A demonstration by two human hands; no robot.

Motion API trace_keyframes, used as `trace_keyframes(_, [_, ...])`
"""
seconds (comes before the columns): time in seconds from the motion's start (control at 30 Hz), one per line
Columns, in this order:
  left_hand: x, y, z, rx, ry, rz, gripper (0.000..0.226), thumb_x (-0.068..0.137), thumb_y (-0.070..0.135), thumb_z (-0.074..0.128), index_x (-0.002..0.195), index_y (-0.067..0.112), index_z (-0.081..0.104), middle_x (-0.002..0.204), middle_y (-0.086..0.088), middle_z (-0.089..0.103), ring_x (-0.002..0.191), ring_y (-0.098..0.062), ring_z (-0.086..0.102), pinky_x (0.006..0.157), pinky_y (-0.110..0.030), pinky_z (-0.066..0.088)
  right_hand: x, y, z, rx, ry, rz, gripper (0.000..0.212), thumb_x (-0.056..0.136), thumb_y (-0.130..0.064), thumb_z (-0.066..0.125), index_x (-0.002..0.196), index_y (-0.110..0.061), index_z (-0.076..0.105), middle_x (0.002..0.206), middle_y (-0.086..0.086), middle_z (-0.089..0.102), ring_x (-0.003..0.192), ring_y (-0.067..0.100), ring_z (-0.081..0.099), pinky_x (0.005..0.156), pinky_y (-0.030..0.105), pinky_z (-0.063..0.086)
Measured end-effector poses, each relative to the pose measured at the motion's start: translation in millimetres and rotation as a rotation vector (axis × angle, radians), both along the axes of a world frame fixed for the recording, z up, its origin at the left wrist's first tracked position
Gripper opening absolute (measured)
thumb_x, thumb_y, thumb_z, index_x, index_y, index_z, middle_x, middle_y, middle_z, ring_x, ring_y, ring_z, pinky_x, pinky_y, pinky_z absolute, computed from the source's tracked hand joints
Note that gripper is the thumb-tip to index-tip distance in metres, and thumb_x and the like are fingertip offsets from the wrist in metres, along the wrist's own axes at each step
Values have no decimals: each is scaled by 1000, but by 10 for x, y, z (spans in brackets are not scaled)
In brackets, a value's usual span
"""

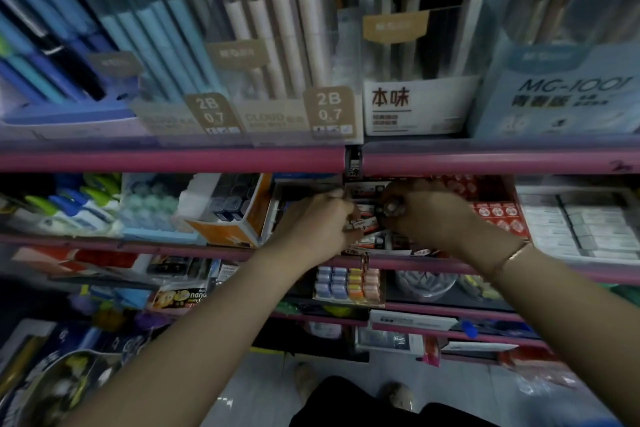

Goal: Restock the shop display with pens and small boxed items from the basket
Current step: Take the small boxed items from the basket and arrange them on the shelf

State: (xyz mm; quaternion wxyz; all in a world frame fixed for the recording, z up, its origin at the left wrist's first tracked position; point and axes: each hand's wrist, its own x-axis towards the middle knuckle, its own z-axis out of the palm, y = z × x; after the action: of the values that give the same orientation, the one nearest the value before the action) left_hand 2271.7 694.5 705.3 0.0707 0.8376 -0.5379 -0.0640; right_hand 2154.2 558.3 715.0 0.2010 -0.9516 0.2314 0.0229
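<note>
Head view | left hand [313,218] and right hand [424,215] pinch small boxes [367,210]

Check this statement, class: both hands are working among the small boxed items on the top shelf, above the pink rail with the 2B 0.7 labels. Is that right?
Not quite. The head view shows the left hand and right hand among the small boxed items on the shelf below the pink rail with the 2B 0.7 labels, not above it.

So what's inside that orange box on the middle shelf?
The orange box holds rows of small dark blue-grey items, tops showing. What lies beneath them is hidden; the image is too blurred to name them.
</note>
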Motion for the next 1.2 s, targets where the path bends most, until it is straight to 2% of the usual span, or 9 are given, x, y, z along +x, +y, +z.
trace_keyframes(0.17, [-42, -84, 44, 8, 8, -71, 43, 84, 45, 66, 120, 21, 63, 116, 3, 62, 99, -20, 61, 69, -23, 37, -207, -340, 153, -104, 113, 20, 28, 84, -40, 61, 110, -30, 60, 105, -1, 66, 80, 16, 61, 64, 19, 43])
trace_keyframes(0.33, [-76, -232, 44, 13, -113, -112, 31, 90, 37, 61, 115, 20, 65, 115, -2, 62, 104, -25, 59, 70, -26, 38, -218, -281, 60, -171, 151, 99, 45, 80, -46, 65, 123, -36, 56, 131, -4, 56, 114, 20, 56, 89, 26, 46])
trace_keyframes(0.47, [-1, -276, 44, 29, -161, -63, 25, 93, 30, 57, 113, 17, 64, 121, -3, 56, 108, -27, 55, 80, -31, 45, -225, -267, 31, -43, 186, 98, 41, 81, -42, 63, 121, -39, 53, 132, -6, 55, 115, 21, 54, 85, 28, 44])
trace_keyframes(0.63, [-43, -298, 21, 19, -204, -11, 19, 91, 22, 60, 109, 15, 63, 117, -6, 57, 105, -29, 57, 76, -34, 46, -231, -263, 96, -24, 234, 156, 54, 84, -34, 61, 132, -48, 42, 140, -9, 50, 121, 18, 52, 88, 28, 43])
trace_keyframes(0.73, [-49, -264, 14, -23, -193, 5, 23, 89, 23, 60, 111, 17, 62, 114, -5, 59, 103, -29, 58, 71, -32, 45, -177, -216, 130, -20, 249, 221, 55, 87, -25, 55, 133, -50, 40, 138, -9, 50, 116, 17, 55, 84, 28, 47])
trace_keyframes(0.83, [-45, -193, 47, -89, -76, 64, 21, 88, 23, 61, 110, 23, 63, 107, -2, 63, 96, -24, 61, 66, -27, 40, -91, -176, 145, -25, 305, 264, 49, 89, -18, 52, 131, -42, 46, 132, -3, 54, 112, 21, 56, 90, 34, 50])
trace_keyframes(0.93, [-63, -104, 79, -90, 61, 102, 14, 87, 25, 64, 100, 24, 69, 101, 1, 68, 90, -19, 64, 70, -28, 49, -31, -182, 149, -46, 310, 270, 44, 89, -14, 50, 130, -29, 51, 127, 4, 56, 107, 23, 57, 91, 34, 49])
trace_keyframes(1.07, [-72, -4, 63, -71, 92, 116, 15, 87, 25, 65, 101, 23, 70, 105, 1, 66, 91, -20, 64, 71, -29, 50, -24, -246, 141, -86, 262, 239, 34, 90, -23, 53, 124, -24, 57, 123, 5, 59, 103, 24, 60, 89, 33, 51])
trace_keyframes(1.2, [-36, 43, -5, -23, 99, 137, 24, 88, 30, 64, 111, 23, 67, 115, -1, 60, 97, -20, 61, 71, -24, 40, -59, -281, 111, -3, 230, 169, 43, 90, -33, 58, 131, -25, 51, 117, 4, 61, 97, 22, 62, 86, 35, 52])
